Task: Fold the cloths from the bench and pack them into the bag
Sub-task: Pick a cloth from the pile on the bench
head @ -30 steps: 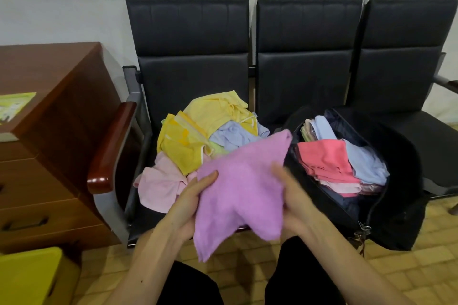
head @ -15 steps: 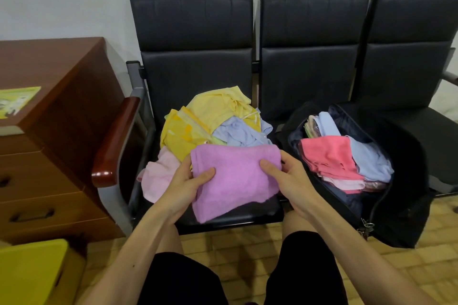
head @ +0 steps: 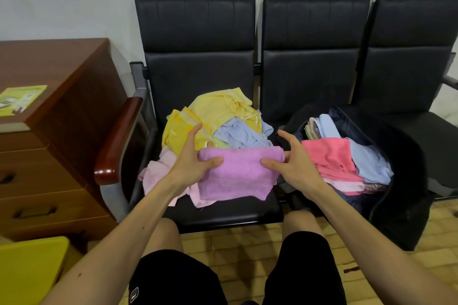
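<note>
Left hand (head: 189, 164) and right hand (head: 296, 162) are gripping a folded purple cloth (head: 239, 177) by its ends. The open bag (head: 409, 181) is sitting alongside.

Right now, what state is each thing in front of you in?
purple cloth: folded, held at both ends.
left hand: pinching the cloth's left end.
right hand: pinching its right end.
bag: open, partly filled with folded cloths.
cloth pile: loose, unfolded, on the bench seat.
cabinet drawers: shut.
</note>
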